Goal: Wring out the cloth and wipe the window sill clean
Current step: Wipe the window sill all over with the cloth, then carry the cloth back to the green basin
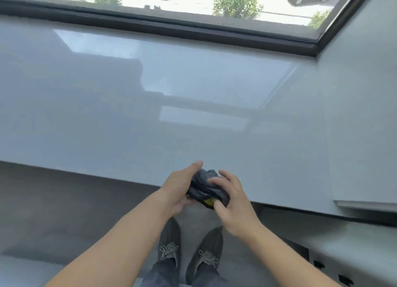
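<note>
So, cloth [205,186]: a dark, twisted bundle caught between my two hands, about over the near edge of the sill [193,114].
Left hand [182,188]: curled round the cloth's left end, thumb lying along the top.
Right hand [233,203]: fingers laid over the bundle, thumb pinching it low, just beside the yellow patch [209,202].
Sill: glossy and pale, running away beyond my fingertips and out to either side of both hands.
Long axis: roughly hand to hand but slanted, I judge; the far end sits by my left thumb, the near end under my right thumb. The twist ridges follow that line.
Facing: the yellow patch turns down and back toward me.
Risk, drips: squeezed here, water could fall on the sill's edge or on my shoes [169,243] straight below my hands.
Risk, slack grip: my right fingers look loose; the twist may unwind.
Risk, streaks: a cloth left too wet would likely smear that shiny surface.
</note>
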`<act>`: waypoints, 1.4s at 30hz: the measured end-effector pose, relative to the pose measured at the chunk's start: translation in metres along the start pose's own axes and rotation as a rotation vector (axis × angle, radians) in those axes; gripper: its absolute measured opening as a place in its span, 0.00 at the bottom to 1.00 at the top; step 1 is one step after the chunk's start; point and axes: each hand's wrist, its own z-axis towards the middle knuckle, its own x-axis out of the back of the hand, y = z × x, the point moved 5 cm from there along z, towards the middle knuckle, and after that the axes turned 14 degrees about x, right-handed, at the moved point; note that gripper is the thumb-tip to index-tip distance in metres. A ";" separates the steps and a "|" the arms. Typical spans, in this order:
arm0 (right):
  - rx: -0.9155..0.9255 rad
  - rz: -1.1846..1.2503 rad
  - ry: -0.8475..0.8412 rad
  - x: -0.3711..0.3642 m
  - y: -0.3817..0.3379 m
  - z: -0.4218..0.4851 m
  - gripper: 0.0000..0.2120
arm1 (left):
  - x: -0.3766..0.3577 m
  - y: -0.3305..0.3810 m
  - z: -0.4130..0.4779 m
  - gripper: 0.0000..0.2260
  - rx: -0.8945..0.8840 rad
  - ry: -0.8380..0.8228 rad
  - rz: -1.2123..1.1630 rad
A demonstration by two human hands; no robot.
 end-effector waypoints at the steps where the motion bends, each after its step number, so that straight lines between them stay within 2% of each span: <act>1: 0.034 0.010 -0.056 -0.001 -0.012 0.001 0.29 | 0.007 -0.001 -0.010 0.20 -0.019 -0.029 -0.048; 5: 0.156 0.017 -0.295 -0.011 -0.070 0.012 0.21 | 0.050 -0.010 -0.057 0.15 -0.115 -0.035 -0.208; 7: 0.153 0.043 -0.319 -0.019 -0.104 0.021 0.18 | 0.076 -0.017 -0.083 0.15 -0.160 -0.042 -0.295; 10: -0.010 0.173 -0.258 -0.035 -0.147 0.045 0.19 | 0.119 -0.021 -0.122 0.15 -0.281 -0.010 -0.447; 13: -0.092 0.109 -0.386 -0.071 -0.187 0.078 0.12 | 0.165 -0.024 -0.161 0.18 -0.403 0.018 -0.568; 16: -0.099 0.093 -0.517 -0.125 -0.235 0.106 0.11 | 0.228 -0.035 -0.190 0.20 -0.455 0.055 -0.652; 19: -0.065 0.058 -0.592 -0.191 -0.289 0.130 0.11 | 0.298 -0.048 -0.213 0.18 -0.468 0.124 -0.624; 23: 0.020 0.001 -0.647 -0.282 -0.348 0.160 0.08 | 0.389 -0.060 -0.243 0.13 -0.475 0.194 -0.534; 27: 0.086 -0.001 -0.677 -0.361 -0.402 0.180 0.06 | 0.474 -0.071 -0.273 0.13 -0.503 0.281 -0.598; 31: 0.043 0.127 -0.701 -0.438 -0.450 0.206 0.14 | 0.556 -0.078 -0.301 0.10 -0.540 0.356 -0.748; 34: -0.083 0.291 -0.748 -0.506 -0.480 0.227 0.22 | 0.620 -0.083 -0.321 0.16 -0.578 0.427 -0.844; 36: -0.121 0.319 -0.795 -0.554 -0.496 0.243 0.20 | 0.665 -0.086 -0.331 0.20 -0.591 0.470 -0.882; 39: -0.119 0.313 -0.850 -0.627 -0.526 0.272 0.12 | 0.737 -0.086 -0.339 0.13 -0.620 0.505 -0.984; 42: -0.104 0.318 -0.923 -0.704 -0.562 0.305 0.12 | 0.815 -0.082 -0.351 0.12 -0.645 0.542 -1.055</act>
